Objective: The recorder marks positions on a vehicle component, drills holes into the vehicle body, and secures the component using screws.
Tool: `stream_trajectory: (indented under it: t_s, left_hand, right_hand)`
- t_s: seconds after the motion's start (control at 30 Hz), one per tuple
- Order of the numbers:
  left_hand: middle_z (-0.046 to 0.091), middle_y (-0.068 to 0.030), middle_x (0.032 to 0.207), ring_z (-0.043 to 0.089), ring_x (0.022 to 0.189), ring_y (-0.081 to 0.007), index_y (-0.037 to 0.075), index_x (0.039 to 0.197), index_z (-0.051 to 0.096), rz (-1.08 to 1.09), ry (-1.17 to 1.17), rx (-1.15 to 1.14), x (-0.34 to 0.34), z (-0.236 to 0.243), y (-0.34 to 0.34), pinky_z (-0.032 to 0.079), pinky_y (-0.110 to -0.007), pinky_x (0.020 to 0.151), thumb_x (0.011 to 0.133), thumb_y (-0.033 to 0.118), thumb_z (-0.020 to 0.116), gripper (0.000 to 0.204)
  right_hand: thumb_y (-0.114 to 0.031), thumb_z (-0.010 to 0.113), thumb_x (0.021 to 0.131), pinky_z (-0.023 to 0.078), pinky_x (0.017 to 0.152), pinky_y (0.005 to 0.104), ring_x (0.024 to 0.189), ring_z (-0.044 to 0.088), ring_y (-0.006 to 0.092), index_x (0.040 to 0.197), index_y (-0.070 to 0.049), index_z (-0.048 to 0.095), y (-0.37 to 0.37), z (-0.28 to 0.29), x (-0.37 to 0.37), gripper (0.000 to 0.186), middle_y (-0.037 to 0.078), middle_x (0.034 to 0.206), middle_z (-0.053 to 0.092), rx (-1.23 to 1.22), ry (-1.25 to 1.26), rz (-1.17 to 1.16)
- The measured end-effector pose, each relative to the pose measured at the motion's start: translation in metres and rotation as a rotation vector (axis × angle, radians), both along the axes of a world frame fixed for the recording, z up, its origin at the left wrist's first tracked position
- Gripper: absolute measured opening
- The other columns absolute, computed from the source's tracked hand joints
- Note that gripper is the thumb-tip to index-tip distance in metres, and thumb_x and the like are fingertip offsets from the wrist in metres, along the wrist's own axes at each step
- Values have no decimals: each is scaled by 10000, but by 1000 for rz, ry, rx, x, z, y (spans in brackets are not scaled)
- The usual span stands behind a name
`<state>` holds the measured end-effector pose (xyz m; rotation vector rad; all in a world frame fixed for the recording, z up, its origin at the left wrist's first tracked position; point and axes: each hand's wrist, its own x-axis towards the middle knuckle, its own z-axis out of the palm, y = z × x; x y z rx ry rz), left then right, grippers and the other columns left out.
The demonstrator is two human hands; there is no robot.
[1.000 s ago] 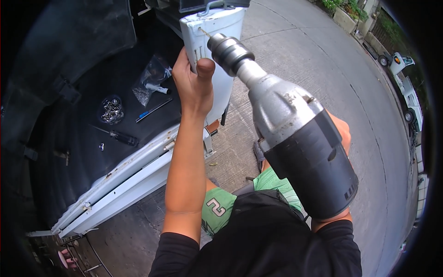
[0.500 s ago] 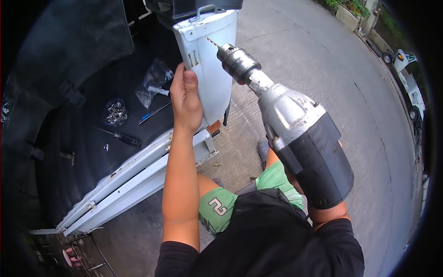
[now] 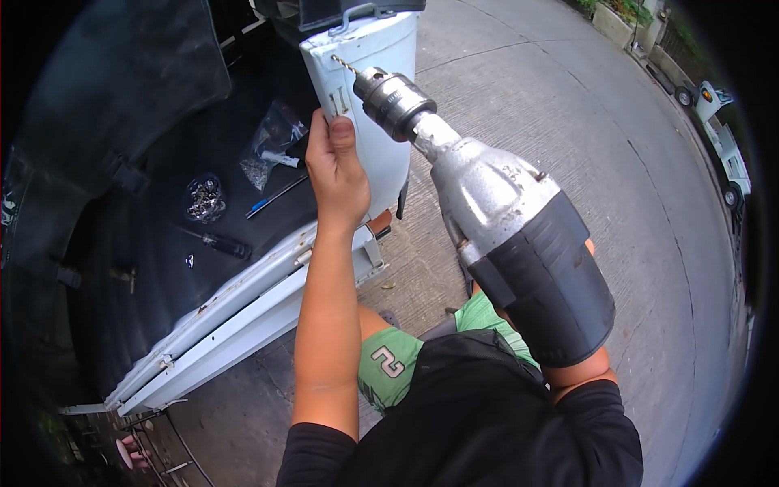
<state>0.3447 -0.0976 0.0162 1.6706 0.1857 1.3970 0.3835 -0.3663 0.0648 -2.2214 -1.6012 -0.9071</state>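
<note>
My left hand (image 3: 338, 174) is wrapped round the edge of a white metal truck side panel (image 3: 375, 162), thumb on its face below a pair of small slots. My right hand (image 3: 591, 246) is mostly hidden behind a grey and black power drill (image 3: 519, 219). Its silver chuck (image 3: 398, 104) carries a thin drill bit (image 3: 344, 64). The bit's tip is at a small dark spot near the panel's upper corner, below a grey handle (image 3: 357, 15). Whether the tip has entered the metal, I cannot tell.
On the black truck bed (image 3: 154, 284) lie a tub of screws (image 3: 205, 199), a screwdriver (image 3: 225, 245), a blue-ended rod (image 3: 274, 197) and a clear plastic bag (image 3: 272, 134). A white rail (image 3: 260, 312) edges the bed. A small vehicle (image 3: 722, 138) stands across the concrete road.
The drill has moved left and slightly up, bringing its bit from beside the panel's corner to the dark spot. My left hand has shifted slightly right and stays on the panel edge.
</note>
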Motion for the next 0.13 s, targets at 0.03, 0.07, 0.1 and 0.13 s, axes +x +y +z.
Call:
stream_trajectory:
  t_s: [0.03,0.07,0.1,0.13]
  left_hand:
    - [580,-9,878,511,825,-85,26,1054,571,1,2,-1,-1,-1,1,444,-263,749,1082,585,455,571]
    - [581,-9,878,512,826,-85,28,1056,572,5,-4,24,-1,-3,4,444,-262,749,1081,586,457,571]
    - [582,-9,879,512,827,-85,29,1058,574,10,-10,50,-2,-5,6,444,-262,750,1080,587,458,570]
    - [602,-16,894,528,845,-86,28,1093,582,1,-28,65,0,-6,8,444,-250,771,1081,582,460,567]
  right_hand:
    - [-313,824,806,465,1072,465,1208,654,311,1260,-153,723,4,2,1,492,95,1244,717,74,234,97]
    - [-333,818,818,450,1095,464,1232,646,294,1273,-154,718,10,4,4,499,99,1252,715,149,469,194]
    - [-352,813,830,434,1118,462,1257,638,276,1287,-155,713,16,6,7,508,104,1260,713,224,704,291]
    - [-371,808,841,419,1141,461,1282,630,259,1300,-156,707,22,8,11,516,108,1269,712,301,938,380]
